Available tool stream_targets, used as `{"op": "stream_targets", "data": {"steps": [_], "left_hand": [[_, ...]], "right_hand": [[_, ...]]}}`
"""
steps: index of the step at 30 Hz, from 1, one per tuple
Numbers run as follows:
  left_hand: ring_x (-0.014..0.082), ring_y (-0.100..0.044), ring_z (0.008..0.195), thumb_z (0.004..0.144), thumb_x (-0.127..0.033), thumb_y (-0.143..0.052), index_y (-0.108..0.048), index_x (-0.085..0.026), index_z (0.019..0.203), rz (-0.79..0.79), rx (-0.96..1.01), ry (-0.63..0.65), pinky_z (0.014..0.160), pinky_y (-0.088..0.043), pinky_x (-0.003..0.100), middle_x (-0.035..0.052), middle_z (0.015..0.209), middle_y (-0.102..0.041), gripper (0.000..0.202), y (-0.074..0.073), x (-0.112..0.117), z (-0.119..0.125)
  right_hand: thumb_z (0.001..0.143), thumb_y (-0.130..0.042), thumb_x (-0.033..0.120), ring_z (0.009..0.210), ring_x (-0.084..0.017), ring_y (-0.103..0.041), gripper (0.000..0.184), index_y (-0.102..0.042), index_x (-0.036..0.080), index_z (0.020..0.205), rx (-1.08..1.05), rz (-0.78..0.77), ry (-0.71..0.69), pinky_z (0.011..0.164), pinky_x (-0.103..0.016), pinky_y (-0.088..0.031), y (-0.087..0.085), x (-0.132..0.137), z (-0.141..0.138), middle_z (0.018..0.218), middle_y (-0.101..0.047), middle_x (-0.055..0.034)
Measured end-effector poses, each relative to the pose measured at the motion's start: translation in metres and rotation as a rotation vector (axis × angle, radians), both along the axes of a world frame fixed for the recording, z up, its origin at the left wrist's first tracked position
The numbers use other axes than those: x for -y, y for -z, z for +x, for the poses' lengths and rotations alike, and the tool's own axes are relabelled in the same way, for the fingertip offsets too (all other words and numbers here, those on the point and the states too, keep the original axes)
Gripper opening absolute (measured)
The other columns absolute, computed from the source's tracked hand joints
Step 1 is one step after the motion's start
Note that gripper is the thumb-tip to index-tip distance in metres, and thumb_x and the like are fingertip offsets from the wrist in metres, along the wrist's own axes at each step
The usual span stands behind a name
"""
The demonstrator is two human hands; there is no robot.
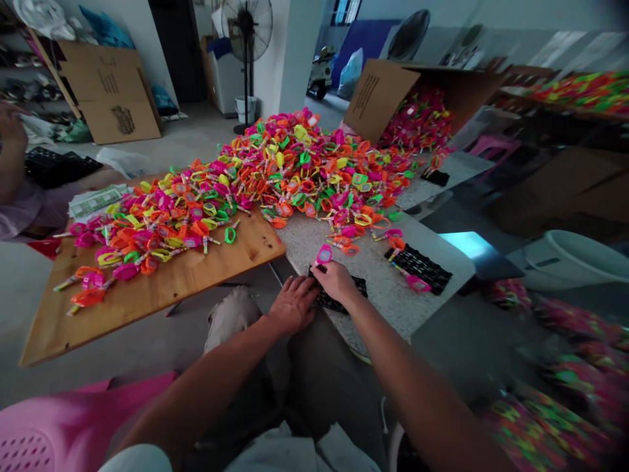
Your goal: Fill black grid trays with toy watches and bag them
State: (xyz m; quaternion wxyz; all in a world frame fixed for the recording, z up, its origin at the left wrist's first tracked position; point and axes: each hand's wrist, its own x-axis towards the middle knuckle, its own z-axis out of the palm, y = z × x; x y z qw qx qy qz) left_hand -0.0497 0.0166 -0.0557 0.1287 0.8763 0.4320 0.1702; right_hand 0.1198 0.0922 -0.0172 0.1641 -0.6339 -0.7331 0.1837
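Pink watch-like piece pinched above a black tray

Bright pink plastic, the watch-like piece [324, 254] stands tilted up from the fingertips of the right hand [339, 282], which are closed on its lower end. Directly under that hand is a black gridded tray [361, 286], mostly covered by both hands. The left hand [293, 303] lies over the tray's left end, fingers together; whether it grips, I cannot tell.

That tray sits at the near edge of the grey table [307, 239], so it could slip towards the lap if the left hand eased off. Ahead of the hands, a loose heap of pieces [295, 170] spreads over 2 tabletops; a knock might send some sliding onto the tray.

Right of the right hand, a 2nd black tray [427, 262] carries a few pieces along its left side, and a stray elbow could scatter them. Farther ahead and right, a cardboard box [378, 95] lies open, full of mostly pink pieces. A white bucket [590, 255] stands far right, contents unclear.
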Motion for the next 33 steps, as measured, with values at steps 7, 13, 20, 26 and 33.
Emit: {"op": "stream_targets", "data": {"steps": [7,13,20,26,33], "left_hand": [[0.0320,-0.034,0.147,0.089,-0.031,-0.062,-0.052,-0.025,0.144,-0.010,0.036,-0.013,0.124,-0.024,0.060,0.0097,0.155,-0.046,0.057,-0.010,0.000,-0.001],[0.0309,-0.036,0.146,0.089,-0.030,-0.062,-0.054,-0.026,0.142,0.006,0.027,-0.017,0.124,-0.024,0.060,0.0089,0.155,-0.046,0.053,-0.010,-0.001,-0.001],[0.0298,-0.036,0.147,0.089,-0.028,-0.062,-0.054,-0.028,0.141,-0.006,0.018,-0.035,0.124,-0.025,0.060,0.0069,0.155,-0.047,0.053,-0.011,-0.002,-0.002],[0.0304,-0.036,0.147,0.088,-0.028,-0.062,-0.057,-0.027,0.140,-0.043,0.027,-0.024,0.124,-0.026,0.060,0.0072,0.154,-0.048,0.052,-0.014,-0.002,-0.002],[0.0306,-0.036,0.147,0.088,-0.029,-0.062,-0.058,-0.028,0.139,-0.058,0.048,-0.025,0.124,-0.027,0.059,0.0074,0.154,-0.049,0.051,-0.015,-0.002,-0.003]], "right_hand": [[0.094,-0.054,0.030,0.078,-0.018,-0.066,0.026,-0.074,0.017,0.084,0.100,0.042,0.007,0.071,-0.025,-0.039,-0.002,-0.002,-0.006,0.084,-0.076,-0.0100],[0.096,-0.053,0.030,0.080,-0.020,-0.067,0.029,-0.074,0.015,0.084,0.135,0.093,0.019,0.072,-0.027,-0.040,0.002,-0.001,-0.012,0.087,-0.076,-0.0134],[0.093,-0.056,0.029,0.074,-0.018,-0.066,0.027,-0.074,0.017,0.077,-0.020,0.025,-0.015,0.068,-0.024,-0.040,-0.003,0.001,-0.004,0.076,-0.074,-0.0080],[0.090,-0.057,0.034,0.054,-0.015,-0.061,0.026,-0.076,0.018,0.095,-0.353,-0.204,-0.023,0.053,-0.022,-0.042,0.004,-0.009,0.017,0.062,-0.069,0.0008],[0.091,-0.057,0.035,0.062,-0.016,-0.063,0.029,-0.075,0.017,0.076,-0.164,-0.090,-0.018,0.059,-0.024,-0.040,0.004,-0.009,0.009,0.064,-0.071,-0.0041]]}}
